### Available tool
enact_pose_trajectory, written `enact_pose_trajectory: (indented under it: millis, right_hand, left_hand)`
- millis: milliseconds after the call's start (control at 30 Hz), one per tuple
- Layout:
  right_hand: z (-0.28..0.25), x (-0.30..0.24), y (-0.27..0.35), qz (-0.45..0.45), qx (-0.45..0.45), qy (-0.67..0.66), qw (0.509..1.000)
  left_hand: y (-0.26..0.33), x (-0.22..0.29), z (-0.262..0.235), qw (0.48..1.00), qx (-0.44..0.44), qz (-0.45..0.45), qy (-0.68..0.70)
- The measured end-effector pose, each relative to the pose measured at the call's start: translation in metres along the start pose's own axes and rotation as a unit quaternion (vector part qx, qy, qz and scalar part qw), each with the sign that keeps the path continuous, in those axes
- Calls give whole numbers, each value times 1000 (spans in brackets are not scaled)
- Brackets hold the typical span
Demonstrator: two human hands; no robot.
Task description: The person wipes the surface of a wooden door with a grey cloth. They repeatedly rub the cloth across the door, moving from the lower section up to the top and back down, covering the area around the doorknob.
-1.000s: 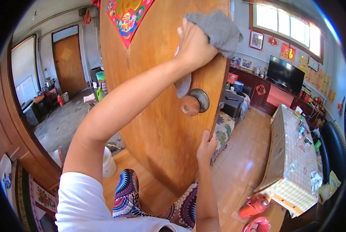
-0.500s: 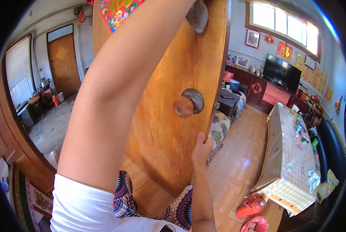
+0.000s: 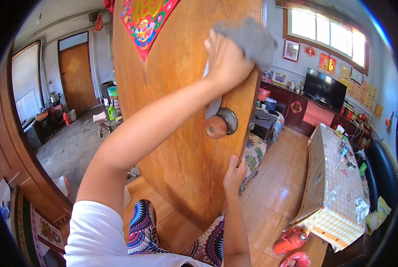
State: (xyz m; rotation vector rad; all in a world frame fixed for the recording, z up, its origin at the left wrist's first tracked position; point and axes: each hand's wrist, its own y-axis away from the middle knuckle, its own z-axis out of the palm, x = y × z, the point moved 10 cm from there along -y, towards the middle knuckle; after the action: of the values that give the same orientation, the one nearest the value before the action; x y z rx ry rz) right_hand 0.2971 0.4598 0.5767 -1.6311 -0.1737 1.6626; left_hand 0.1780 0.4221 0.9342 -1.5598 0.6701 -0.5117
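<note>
Wiping was underway — left hand (image 3: 225, 60) clutched a grey cloth (image 3: 248, 40) above the knob (image 3: 217, 126); right hand (image 3: 234, 174) gripped the door (image 3: 181, 133) edge.

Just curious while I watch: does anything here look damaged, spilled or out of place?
Nothing stands out. The left hand presses a grey cloth on the wooden door; the right hand holds the door's edge.

Left hand (image 3: 228, 60) presses a grey cloth (image 3: 248, 40) flat against the upper face of the wooden door (image 3: 181, 133), above the round wooden knob (image 3: 217, 127), while the right hand (image 3: 234, 173) grips the door's free edge lower down, a table with checked cover (image 3: 337, 196) standing to the right.
</note>
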Motion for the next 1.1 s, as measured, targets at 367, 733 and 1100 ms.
enact_pose_trajectory:
  millis: [367, 733, 1100]
  right_hand:
    - [7, -19, 11, -30, -35, -34, 998]
    - [8, -21, 15, -30, -19, -38, 999]
    - [11, -26, 19, -58, -19, -9, 998]
  left_hand:
    - [-159, -16, -43, 978, 202, -60, 5]
    - [-5, 37, -47, 989, 47, 137, 22]
    - [-98, 46, -66, 973, 211, 90, -26]
